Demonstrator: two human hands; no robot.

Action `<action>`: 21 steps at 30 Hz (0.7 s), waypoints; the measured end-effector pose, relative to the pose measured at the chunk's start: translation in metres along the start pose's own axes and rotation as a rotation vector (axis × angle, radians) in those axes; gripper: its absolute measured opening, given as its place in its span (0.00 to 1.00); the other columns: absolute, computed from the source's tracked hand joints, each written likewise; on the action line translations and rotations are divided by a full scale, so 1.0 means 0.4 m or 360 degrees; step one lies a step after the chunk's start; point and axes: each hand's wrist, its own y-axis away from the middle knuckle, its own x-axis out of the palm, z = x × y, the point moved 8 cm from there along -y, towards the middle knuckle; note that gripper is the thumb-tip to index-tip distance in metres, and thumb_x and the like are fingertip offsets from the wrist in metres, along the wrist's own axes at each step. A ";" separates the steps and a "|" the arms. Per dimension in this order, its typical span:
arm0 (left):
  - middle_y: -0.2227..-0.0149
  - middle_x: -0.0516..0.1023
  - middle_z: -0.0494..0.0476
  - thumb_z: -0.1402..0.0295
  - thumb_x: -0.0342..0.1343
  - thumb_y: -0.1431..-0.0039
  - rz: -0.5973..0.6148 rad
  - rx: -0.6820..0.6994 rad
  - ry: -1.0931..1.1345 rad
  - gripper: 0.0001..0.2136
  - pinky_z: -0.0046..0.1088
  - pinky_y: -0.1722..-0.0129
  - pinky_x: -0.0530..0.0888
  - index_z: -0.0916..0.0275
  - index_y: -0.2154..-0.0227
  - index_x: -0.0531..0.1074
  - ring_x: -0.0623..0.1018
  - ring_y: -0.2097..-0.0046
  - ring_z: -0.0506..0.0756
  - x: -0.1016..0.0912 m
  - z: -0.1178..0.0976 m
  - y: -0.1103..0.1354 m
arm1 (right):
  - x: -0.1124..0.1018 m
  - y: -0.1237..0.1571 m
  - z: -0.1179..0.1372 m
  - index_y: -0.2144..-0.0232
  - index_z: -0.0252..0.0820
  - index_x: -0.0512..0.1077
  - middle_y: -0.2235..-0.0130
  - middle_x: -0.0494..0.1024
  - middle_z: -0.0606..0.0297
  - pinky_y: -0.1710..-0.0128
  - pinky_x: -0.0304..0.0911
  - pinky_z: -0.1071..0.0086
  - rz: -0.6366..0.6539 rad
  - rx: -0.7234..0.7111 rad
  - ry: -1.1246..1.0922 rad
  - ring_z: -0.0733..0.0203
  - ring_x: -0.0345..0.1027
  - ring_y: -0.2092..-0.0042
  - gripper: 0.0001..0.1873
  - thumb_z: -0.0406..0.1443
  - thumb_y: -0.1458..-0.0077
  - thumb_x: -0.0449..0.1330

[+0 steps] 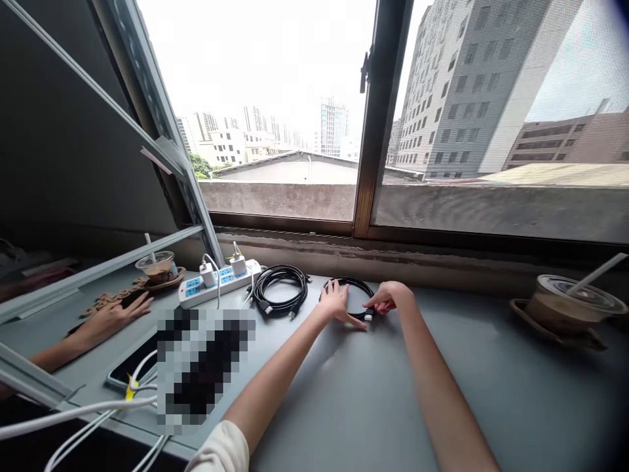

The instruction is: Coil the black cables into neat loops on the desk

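A coiled black cable (361, 283) lies on the grey tabletop (354, 400) near the window wall. On the left side of this coil rests my left hand (337, 303), its fingers spread and thumb stretched toward the plug. My right hand (390, 298) is at the coil's right side, fingers curled and pinched on the cable by its end. The cable's plug (368, 315), black with a pale tip, points toward me between both hands. Left of my hands is a second coiled black cable (281, 288), with its two plugs facing the near side.
A white power strip (221, 283) with two chargers stands at the back left. A phone (135, 360) and white cables (83, 410) lie left. Iced drinks stand right (565, 305) and far left (157, 267). Another person's hand (115, 321) rests beyond the metal frame (194, 177).
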 end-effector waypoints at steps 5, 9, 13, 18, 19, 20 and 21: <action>0.41 0.60 0.69 0.41 0.54 0.62 -0.0246 -0.0018 0.0288 0.44 0.45 0.41 0.49 0.65 0.44 0.57 0.57 0.39 0.64 -0.097 0.031 0.015 | -0.034 0.031 -0.012 0.78 0.31 0.68 0.73 0.74 0.62 0.66 0.65 0.75 -0.0088 0.0100 -0.0173 0.68 0.70 0.69 0.17 0.42 0.50 0.62; 0.46 0.68 0.63 0.44 0.48 0.53 -0.0487 -0.0174 0.0375 0.32 0.42 0.44 0.55 0.61 0.50 0.64 0.65 0.44 0.62 -0.177 0.082 0.034 | -0.102 0.087 -0.007 0.79 0.32 0.68 0.70 0.76 0.56 0.64 0.66 0.76 -0.0379 0.0021 -0.0351 0.64 0.73 0.67 0.20 0.45 0.48 0.59; 0.51 0.73 0.60 0.47 0.48 0.50 -0.0631 -0.0330 0.0465 0.26 0.39 0.47 0.61 0.61 0.55 0.67 0.70 0.48 0.61 -0.235 0.149 0.058 | -0.139 0.154 0.012 0.74 0.31 0.70 0.68 0.77 0.54 0.69 0.67 0.76 -0.0520 -0.0176 -0.0541 0.64 0.73 0.69 0.19 0.45 0.47 0.57; 0.56 0.77 0.58 0.54 0.52 0.50 -0.0654 -0.0495 0.0529 0.18 0.31 0.55 0.68 0.60 0.61 0.71 0.73 0.51 0.59 -0.259 0.239 0.071 | -0.168 0.234 0.031 0.71 0.31 0.72 0.68 0.77 0.56 0.76 0.66 0.78 -0.0655 -0.0391 -0.0711 0.65 0.72 0.72 0.18 0.44 0.48 0.59; 0.57 0.77 0.58 0.55 0.53 0.51 -0.0651 -0.0525 0.0533 0.16 0.30 0.56 0.68 0.59 0.63 0.72 0.73 0.52 0.59 -0.258 0.255 0.072 | -0.175 0.247 0.032 0.71 0.31 0.72 0.68 0.77 0.56 0.77 0.65 0.78 -0.0700 -0.0419 -0.0738 0.65 0.72 0.73 0.17 0.44 0.48 0.59; 0.58 0.77 0.58 0.57 0.54 0.51 -0.0645 -0.0559 0.0536 0.14 0.29 0.57 0.69 0.59 0.65 0.73 0.74 0.52 0.59 -0.256 0.270 0.072 | -0.182 0.259 0.033 0.70 0.31 0.73 0.68 0.77 0.56 0.77 0.65 0.79 -0.0747 -0.0444 -0.0763 0.65 0.72 0.73 0.17 0.43 0.48 0.59; 0.59 0.78 0.58 0.58 0.55 0.52 -0.0638 -0.0595 0.0537 0.13 0.30 0.58 0.69 0.60 0.66 0.74 0.74 0.53 0.59 -0.252 0.284 0.073 | -0.189 0.270 0.033 0.70 0.32 0.73 0.68 0.77 0.57 0.78 0.65 0.79 -0.0792 -0.0467 -0.0787 0.65 0.72 0.73 0.16 0.43 0.48 0.59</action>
